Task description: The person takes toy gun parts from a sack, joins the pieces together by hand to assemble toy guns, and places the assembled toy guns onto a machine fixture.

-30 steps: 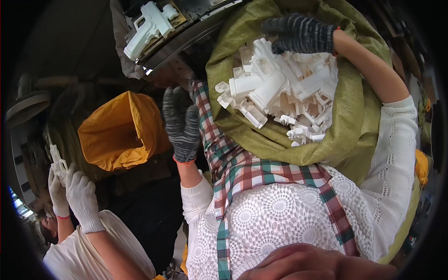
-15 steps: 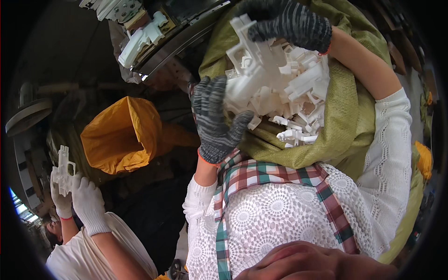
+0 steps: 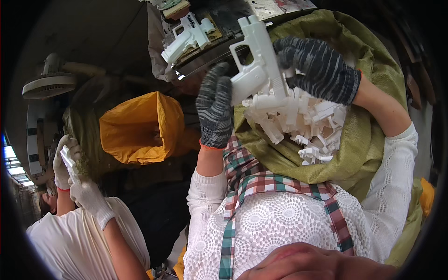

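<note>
Between my hands, a white plastic toy pistol (image 3: 254, 67) is held up over the mouth of a green woven sack (image 3: 357, 135). My left hand (image 3: 214, 107), in a dark grey striped knit glove, closes on the end of its grip; part of the thumb is hidden. My right hand (image 3: 317, 70), gloved the same way, has its fingers bent around the other side. Below, the sack holds a heap of white plastic toy pistol parts (image 3: 322, 114), loose and jumbled.
Another white toy pistol (image 3: 189, 39) lies on a dark machine table (image 3: 233, 32) beyond my left hand. At left stands a yellow open sack (image 3: 135, 135). Further left, a co-worker's white-gloved hands (image 3: 86, 198) hold a white piece, near a fan (image 3: 49, 84).
The toy pistol is lifted clearer of the heap, with my left hand now at its grip. My view has shifted left. The co-worker's piece is turned edge-on.
</note>
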Demonstrator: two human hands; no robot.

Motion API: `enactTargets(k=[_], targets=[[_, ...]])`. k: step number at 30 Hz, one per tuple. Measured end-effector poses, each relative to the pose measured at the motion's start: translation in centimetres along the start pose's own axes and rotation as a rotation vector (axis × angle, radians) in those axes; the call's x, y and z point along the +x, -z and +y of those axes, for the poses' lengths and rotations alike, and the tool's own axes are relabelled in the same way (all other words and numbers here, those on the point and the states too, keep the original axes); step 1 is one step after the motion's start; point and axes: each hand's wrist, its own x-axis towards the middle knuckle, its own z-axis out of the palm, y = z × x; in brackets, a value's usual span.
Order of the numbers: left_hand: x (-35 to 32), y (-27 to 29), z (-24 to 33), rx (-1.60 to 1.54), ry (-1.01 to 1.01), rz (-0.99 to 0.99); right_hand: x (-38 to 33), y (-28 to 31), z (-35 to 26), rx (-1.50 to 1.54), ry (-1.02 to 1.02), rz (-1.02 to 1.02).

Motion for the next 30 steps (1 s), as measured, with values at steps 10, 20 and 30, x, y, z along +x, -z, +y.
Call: enactTargets(k=[10,20,30], targets=[[10.7,4.7,8.2,1.726,-0.169,0.032,1.4,1.8,2.4,0.341,-0.204,0.005],[1.0,17.2,1.7,1.781,-0.449,0.793,14.0,-4.6,6.8,0.056,0.297,0.291],[-2.6,15.4,-0.9,0.892,-0.198,0.369,11.3,-1.2,3.2,0.089,0.123,-0.153]])
